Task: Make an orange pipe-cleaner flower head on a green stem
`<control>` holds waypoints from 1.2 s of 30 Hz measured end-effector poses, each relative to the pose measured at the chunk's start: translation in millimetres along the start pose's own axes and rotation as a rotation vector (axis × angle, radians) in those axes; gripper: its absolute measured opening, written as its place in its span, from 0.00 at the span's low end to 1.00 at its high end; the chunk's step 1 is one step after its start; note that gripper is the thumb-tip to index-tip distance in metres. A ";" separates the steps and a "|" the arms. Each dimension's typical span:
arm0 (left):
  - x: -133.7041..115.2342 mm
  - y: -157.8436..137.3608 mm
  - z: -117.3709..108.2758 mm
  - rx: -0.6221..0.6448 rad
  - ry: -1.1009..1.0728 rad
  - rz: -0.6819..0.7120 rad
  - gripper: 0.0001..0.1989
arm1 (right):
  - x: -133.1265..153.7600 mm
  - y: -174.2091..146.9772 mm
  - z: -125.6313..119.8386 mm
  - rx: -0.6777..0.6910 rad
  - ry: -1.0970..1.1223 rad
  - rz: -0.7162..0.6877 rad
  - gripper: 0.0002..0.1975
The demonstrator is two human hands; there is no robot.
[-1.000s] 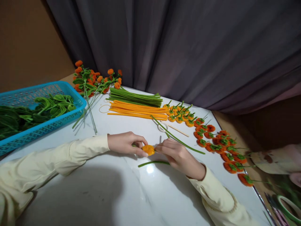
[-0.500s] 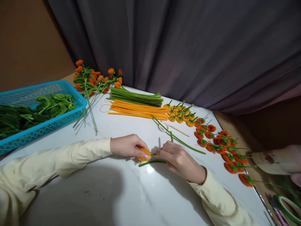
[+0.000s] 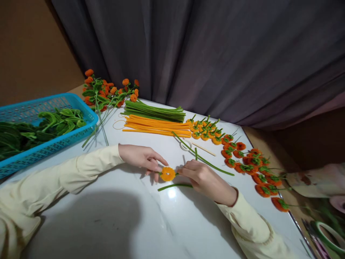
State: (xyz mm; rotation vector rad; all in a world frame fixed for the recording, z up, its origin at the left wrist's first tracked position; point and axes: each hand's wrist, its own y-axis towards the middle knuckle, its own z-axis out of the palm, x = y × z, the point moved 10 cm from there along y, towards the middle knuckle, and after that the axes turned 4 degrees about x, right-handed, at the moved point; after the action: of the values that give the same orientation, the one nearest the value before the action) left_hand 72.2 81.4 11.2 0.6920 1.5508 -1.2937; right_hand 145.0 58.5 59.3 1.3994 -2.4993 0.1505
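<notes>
A small yellow-orange fuzzy flower (image 3: pixel 167 174) with a hole at its centre is held above the white table between my hands. My left hand (image 3: pixel 142 160) is at its left side, thumb and lower fingers closed at a green pipe cleaner end there and index finger stretched over the flower. On the other side, my right hand (image 3: pixel 206 180) pinches the green pipe cleaner (image 3: pixel 177 173) where it leaves the flower. Another green length (image 3: pixel 175 185) shows below the right hand, and a green end (image 3: pixel 196 154) sticks up behind it; whether they join is hidden.
Bundles of green pipe cleaners (image 3: pixel 156 111) and orange pipe cleaners (image 3: pixel 156 124) lie beyond my hands, near a white ring (image 3: pixel 185 145) and thin stick (image 3: pixel 204 149). Yellow flower heads (image 3: pixel 205 136) and orange ones (image 3: pixel 254 167) line the right. A blue basket (image 3: pixel 93 120) holds green leaves.
My left fingers have opened off the flower's face and shifted left to its edge. The flower now shows its front with the centre hole. My right hand stays nearly in place.
</notes>
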 end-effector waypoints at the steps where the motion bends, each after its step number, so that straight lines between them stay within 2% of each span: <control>1: -0.1 -1.3 0.2 0.007 0.049 -0.005 0.25 | 0.0 0.1 0.3 0.007 0.007 -0.002 0.15; 6: -5.5 -7.3 -3.7 -0.073 0.196 0.020 0.17 | -1.3 -1.2 -2.9 0.012 0.042 -0.015 0.17; 14: -12.2 -13.6 -0.8 -0.087 0.286 0.021 0.17 | 1.2 -2.4 -10.6 0.002 0.147 -0.052 0.16; 21: -9.8 -12.8 -11.5 -0.092 0.078 0.024 0.14 | -1.5 -2.5 -13.8 -0.032 0.205 -0.038 0.16; 26: -6.5 -11.6 -41.0 -0.217 -0.237 0.103 0.17 | -17.5 -3.8 -12.8 -0.072 0.224 0.073 0.11; 30: 11.5 2.2 -37.6 -0.276 -0.459 0.138 0.19 | -27.4 -3.9 -8.7 -0.096 0.247 0.158 0.10; 33: 20.6 13.4 -21.8 -0.297 -0.383 0.104 0.17 | -23.3 -1.7 -4.8 -0.105 0.253 0.162 0.11; 36: 16.5 13.0 -19.8 -0.420 -0.232 0.124 0.17 | -15.8 0.8 -0.7 -0.093 0.263 0.184 0.10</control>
State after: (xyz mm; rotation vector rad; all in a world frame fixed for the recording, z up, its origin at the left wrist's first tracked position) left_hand 71.2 101.2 -9.8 0.3502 1.4978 -0.8817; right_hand 152.3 72.1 55.5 1.0383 -2.3784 0.2350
